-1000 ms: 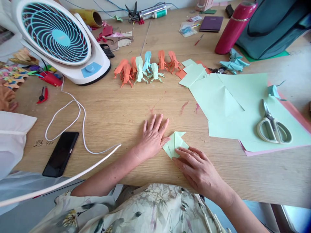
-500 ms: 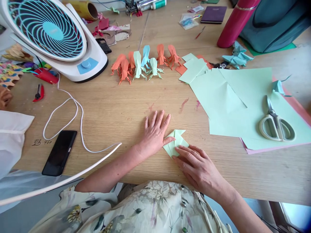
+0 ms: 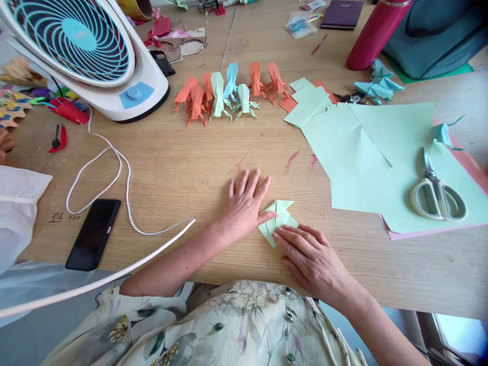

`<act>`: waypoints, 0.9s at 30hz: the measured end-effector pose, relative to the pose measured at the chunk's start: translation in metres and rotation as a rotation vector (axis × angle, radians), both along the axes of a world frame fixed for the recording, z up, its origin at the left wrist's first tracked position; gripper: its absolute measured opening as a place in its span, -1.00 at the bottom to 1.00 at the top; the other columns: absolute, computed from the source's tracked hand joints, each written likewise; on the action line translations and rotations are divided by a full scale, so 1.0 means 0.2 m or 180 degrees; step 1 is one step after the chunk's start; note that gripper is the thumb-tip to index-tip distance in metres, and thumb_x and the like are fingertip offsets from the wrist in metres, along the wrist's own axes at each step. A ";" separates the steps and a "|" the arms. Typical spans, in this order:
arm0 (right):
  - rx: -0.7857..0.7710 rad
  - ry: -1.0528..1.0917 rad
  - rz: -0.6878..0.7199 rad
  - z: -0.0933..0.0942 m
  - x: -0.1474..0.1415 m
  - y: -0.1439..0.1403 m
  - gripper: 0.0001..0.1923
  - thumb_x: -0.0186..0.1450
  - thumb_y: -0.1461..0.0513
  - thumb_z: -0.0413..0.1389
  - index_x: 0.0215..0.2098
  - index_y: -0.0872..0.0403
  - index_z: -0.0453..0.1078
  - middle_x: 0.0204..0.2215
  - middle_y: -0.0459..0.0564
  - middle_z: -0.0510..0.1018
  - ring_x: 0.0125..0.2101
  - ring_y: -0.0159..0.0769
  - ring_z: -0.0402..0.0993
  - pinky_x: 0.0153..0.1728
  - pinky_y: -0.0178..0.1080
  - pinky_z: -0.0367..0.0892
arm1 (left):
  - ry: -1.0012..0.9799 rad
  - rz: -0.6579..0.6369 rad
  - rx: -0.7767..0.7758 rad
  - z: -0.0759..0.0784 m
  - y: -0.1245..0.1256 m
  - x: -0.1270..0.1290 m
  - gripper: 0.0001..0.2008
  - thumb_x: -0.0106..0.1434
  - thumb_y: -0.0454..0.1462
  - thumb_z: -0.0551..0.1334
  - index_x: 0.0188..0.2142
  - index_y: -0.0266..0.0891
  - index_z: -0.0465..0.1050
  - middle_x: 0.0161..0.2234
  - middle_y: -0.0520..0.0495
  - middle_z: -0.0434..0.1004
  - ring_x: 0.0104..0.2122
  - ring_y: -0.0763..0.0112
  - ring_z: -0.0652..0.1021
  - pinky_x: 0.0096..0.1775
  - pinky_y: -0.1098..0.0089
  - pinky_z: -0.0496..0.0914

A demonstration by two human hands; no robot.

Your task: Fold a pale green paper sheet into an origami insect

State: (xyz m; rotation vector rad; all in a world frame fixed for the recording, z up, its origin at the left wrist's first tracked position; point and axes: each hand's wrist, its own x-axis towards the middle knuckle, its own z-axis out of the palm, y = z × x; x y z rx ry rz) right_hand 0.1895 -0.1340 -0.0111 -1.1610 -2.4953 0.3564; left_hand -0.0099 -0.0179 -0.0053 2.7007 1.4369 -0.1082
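A small folded piece of light green paper point(image 3: 282, 209) lies flat on the wooden table point(image 3: 183, 168) close to my body. My left hand point(image 3: 246, 206) rests on the wood just left of it, fingers spread, with the thumb laid across the paper. From the right, my right hand point(image 3: 310, 251) presses its outstretched fingertips on the paper's lower right part, hiding that corner. Farther back stands a row of folded paper figures in orange, pale green and blue, among them a pale green figure point(image 3: 218, 96) and an orange figure point(image 3: 196, 104).
At right, green paper sheets point(image 3: 362, 178) carry scissors point(image 3: 438, 190). A magenta bottle point(image 3: 377, 35) and a teal bag point(image 3: 438, 35) stand behind. To the left are a fan point(image 3: 133, 94), a phone point(image 3: 93, 234) and a white cable point(image 3: 152, 256); blue paper figures point(image 3: 377, 86) lie back right.
The whole view has shifted slightly. My right fingertips have slid a little off the lower edge of the green paper, leaving its bottom point uncovered. The left hand stays in place.
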 end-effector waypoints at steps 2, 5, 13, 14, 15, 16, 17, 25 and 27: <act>0.0057 -0.0011 0.0005 0.00 0.00 0.00 -0.55 0.41 0.33 0.01 0.26 0.17 0.25 0.18 0.17 0.43 0.20 -0.09 0.29 0.17 0.06 0.20 | 0.0013 -0.0022 -0.0002 0.00 0.00 0.00 -0.14 0.32 0.19 0.03 0.43 -0.22 -0.13 0.43 -0.33 -0.19 0.38 -0.19 -0.03 0.26 -0.22 -0.01; 0.0123 0.0001 -0.0008 0.00 0.00 0.00 -0.56 0.40 0.34 0.02 0.25 0.15 0.27 0.16 0.16 0.44 0.18 -0.08 0.31 0.15 0.06 0.21 | 0.0055 -0.0038 0.0016 0.00 0.00 -0.01 -0.16 0.33 0.18 0.01 0.42 -0.21 -0.11 0.43 -0.32 -0.19 0.38 -0.18 -0.03 0.26 -0.21 0.00; -0.0035 -0.0029 -0.0033 0.00 0.00 0.00 -0.48 0.43 0.31 -0.01 0.34 0.19 0.12 0.19 0.19 0.42 0.23 -0.11 0.26 0.20 0.05 0.18 | 0.0043 -0.0033 0.0023 0.00 0.00 -0.01 -0.18 0.34 0.17 0.01 0.42 -0.21 -0.10 0.43 -0.31 -0.18 0.38 -0.18 -0.04 0.25 -0.22 0.02; -0.0045 -0.0025 -0.0033 0.00 0.00 0.00 -0.48 0.43 0.31 -0.01 0.34 0.19 0.12 0.19 0.19 0.42 0.23 -0.11 0.26 0.20 0.05 0.18 | 0.0036 -0.0033 0.0011 0.00 0.00 -0.01 -0.18 0.34 0.18 0.01 0.42 -0.21 -0.10 0.43 -0.30 -0.18 0.38 -0.18 -0.04 0.25 -0.22 0.02; -0.0052 -0.0021 -0.0030 0.00 0.00 0.00 -0.49 0.43 0.31 -0.01 0.33 0.18 0.14 0.19 0.19 0.41 0.23 -0.11 0.26 0.20 0.05 0.18 | 0.0031 -0.0031 -0.0005 0.00 0.01 -0.01 -0.17 0.34 0.18 0.01 0.42 -0.20 -0.10 0.43 -0.30 -0.19 0.38 -0.18 -0.04 0.25 -0.22 0.02; -0.0054 -0.0015 -0.0025 0.00 0.00 0.00 -0.50 0.43 0.32 -0.01 0.32 0.16 0.16 0.20 0.18 0.41 0.22 -0.10 0.27 0.19 0.06 0.19 | 0.0024 -0.0030 -0.0016 0.00 0.01 -0.01 -0.17 0.34 0.18 0.02 0.42 -0.20 -0.09 0.43 -0.30 -0.19 0.38 -0.18 -0.04 0.25 -0.22 0.02; -0.0051 -0.0009 -0.0021 0.00 0.00 0.00 -0.51 0.42 0.32 -0.01 0.31 0.15 0.19 0.20 0.17 0.41 0.22 -0.10 0.27 0.19 0.06 0.19 | 0.0012 -0.0031 -0.0020 -0.01 0.01 -0.01 -0.17 0.33 0.18 0.02 0.42 -0.20 -0.09 0.43 -0.30 -0.19 0.38 -0.18 -0.04 0.25 -0.22 0.02; 0.0028 -0.0018 0.0008 0.00 0.00 0.00 -0.56 0.40 0.34 0.01 0.24 0.17 0.28 0.18 0.19 0.41 0.19 -0.07 0.29 0.17 0.06 0.18 | -0.0095 -0.0026 0.0040 -0.01 0.01 -0.01 -0.29 0.41 0.11 -0.07 0.41 -0.17 -0.06 0.43 -0.27 -0.16 0.38 -0.15 -0.01 0.24 -0.22 0.05; 0.0050 -0.0035 0.0015 0.00 0.00 0.00 -0.56 0.40 0.34 0.00 0.25 0.17 0.27 0.18 0.18 0.41 0.19 -0.06 0.28 0.17 0.07 0.17 | -0.0081 -0.0007 0.0046 -0.01 0.02 -0.01 -0.29 0.40 0.12 -0.06 0.41 -0.16 -0.05 0.43 -0.25 -0.16 0.38 -0.15 -0.02 0.24 -0.22 0.06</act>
